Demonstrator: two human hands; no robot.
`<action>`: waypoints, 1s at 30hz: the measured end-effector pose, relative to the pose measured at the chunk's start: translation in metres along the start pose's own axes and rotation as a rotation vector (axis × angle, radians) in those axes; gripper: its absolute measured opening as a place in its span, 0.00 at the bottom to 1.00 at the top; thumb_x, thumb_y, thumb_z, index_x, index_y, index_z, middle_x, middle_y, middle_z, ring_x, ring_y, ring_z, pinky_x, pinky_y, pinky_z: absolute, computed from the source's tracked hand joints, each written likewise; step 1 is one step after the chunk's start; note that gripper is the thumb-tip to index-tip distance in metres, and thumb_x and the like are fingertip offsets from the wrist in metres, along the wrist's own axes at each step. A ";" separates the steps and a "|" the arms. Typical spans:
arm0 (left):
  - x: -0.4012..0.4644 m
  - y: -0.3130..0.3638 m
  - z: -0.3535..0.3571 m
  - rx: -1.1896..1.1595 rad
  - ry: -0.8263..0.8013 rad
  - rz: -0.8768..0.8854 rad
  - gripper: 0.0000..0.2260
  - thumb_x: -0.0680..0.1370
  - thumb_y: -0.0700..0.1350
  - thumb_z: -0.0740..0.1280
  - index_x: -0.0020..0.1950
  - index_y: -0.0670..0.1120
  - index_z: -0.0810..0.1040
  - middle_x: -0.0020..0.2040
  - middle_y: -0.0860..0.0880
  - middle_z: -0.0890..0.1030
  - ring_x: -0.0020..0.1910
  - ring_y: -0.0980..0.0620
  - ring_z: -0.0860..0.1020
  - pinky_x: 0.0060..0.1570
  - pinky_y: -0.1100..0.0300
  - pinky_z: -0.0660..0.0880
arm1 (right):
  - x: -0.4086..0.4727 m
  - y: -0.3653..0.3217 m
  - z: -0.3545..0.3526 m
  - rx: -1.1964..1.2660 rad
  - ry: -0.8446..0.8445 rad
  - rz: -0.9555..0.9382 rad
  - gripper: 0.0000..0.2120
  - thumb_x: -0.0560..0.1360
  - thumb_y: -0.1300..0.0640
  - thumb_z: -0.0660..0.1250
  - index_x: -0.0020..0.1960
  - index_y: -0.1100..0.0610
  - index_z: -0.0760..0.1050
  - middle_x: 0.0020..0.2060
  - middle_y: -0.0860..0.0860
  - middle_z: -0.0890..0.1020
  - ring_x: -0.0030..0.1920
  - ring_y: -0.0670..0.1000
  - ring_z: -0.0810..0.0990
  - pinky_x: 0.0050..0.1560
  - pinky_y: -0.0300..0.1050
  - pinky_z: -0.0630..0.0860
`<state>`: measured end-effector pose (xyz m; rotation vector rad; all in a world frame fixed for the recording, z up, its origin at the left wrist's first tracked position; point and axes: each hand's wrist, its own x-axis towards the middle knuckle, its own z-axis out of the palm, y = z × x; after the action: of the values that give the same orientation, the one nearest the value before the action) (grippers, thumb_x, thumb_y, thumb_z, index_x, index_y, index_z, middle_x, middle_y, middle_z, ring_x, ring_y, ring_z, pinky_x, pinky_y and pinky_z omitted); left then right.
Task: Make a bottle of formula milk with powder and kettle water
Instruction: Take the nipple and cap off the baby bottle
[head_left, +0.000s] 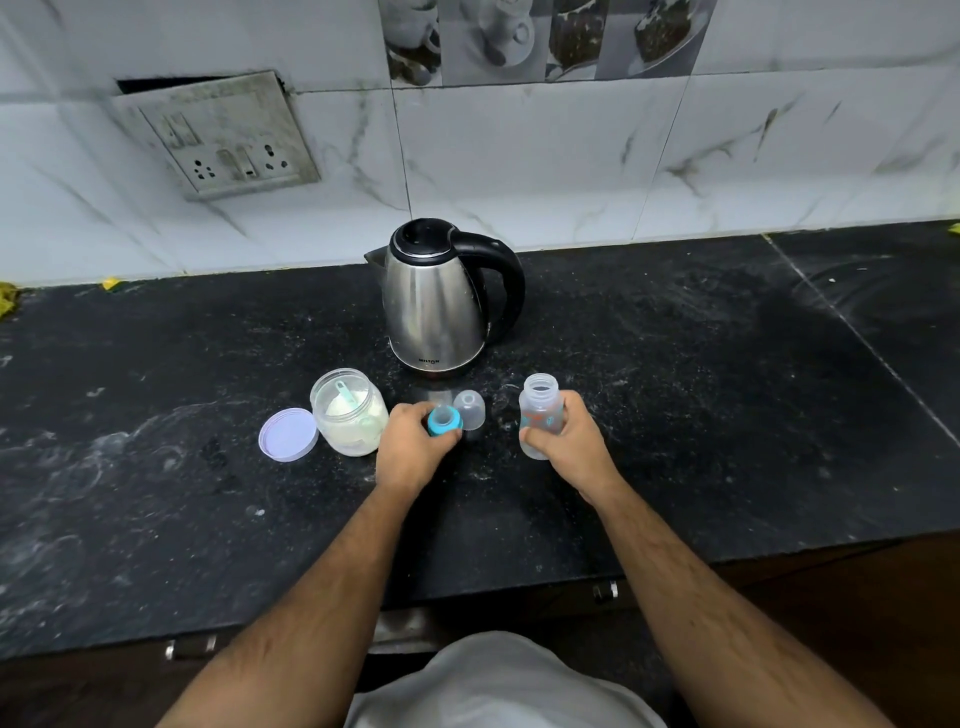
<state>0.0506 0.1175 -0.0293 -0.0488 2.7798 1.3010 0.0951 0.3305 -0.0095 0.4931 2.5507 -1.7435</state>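
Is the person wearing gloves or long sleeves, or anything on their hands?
No. The left hand and right hand are bare, with no gloves, rings or watch showing. Both forearms are bare too, with no sleeves in view.

Kettle (441, 301) stands behind — jar (350, 413) left with lid (288, 434) beside it, bottle (540, 421) right.

One kettle (441, 301) was counted on the counter, and in front of it one open powder jar (349, 413), one lilac lid (288, 434) and one clear cap (469, 409). One bottle (540, 423) and one blue teat ring (444, 420) were counted there too, with two hands.
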 end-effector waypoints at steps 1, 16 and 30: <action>-0.002 -0.003 0.002 0.030 -0.001 -0.014 0.15 0.69 0.50 0.76 0.54 0.48 0.83 0.52 0.49 0.79 0.50 0.53 0.78 0.53 0.56 0.75 | 0.000 0.001 0.000 -0.009 0.003 0.001 0.19 0.70 0.58 0.75 0.57 0.51 0.71 0.50 0.48 0.80 0.52 0.50 0.80 0.55 0.50 0.78; 0.014 -0.007 0.017 0.163 -0.038 -0.109 0.20 0.72 0.48 0.76 0.61 0.43 0.79 0.58 0.43 0.74 0.54 0.43 0.78 0.58 0.48 0.76 | 0.003 0.006 0.008 -0.044 0.012 -0.024 0.20 0.66 0.62 0.78 0.55 0.53 0.76 0.50 0.48 0.83 0.51 0.51 0.82 0.55 0.49 0.79; 0.011 -0.007 0.013 0.084 -0.029 -0.048 0.26 0.72 0.41 0.76 0.69 0.42 0.74 0.62 0.42 0.74 0.55 0.45 0.79 0.62 0.56 0.72 | -0.002 0.008 0.011 -0.073 0.014 -0.010 0.24 0.67 0.62 0.79 0.59 0.54 0.75 0.54 0.48 0.82 0.55 0.49 0.80 0.57 0.45 0.76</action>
<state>0.0404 0.1235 -0.0437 -0.0912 2.7870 1.1634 0.0971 0.3229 -0.0204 0.4925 2.6203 -1.6486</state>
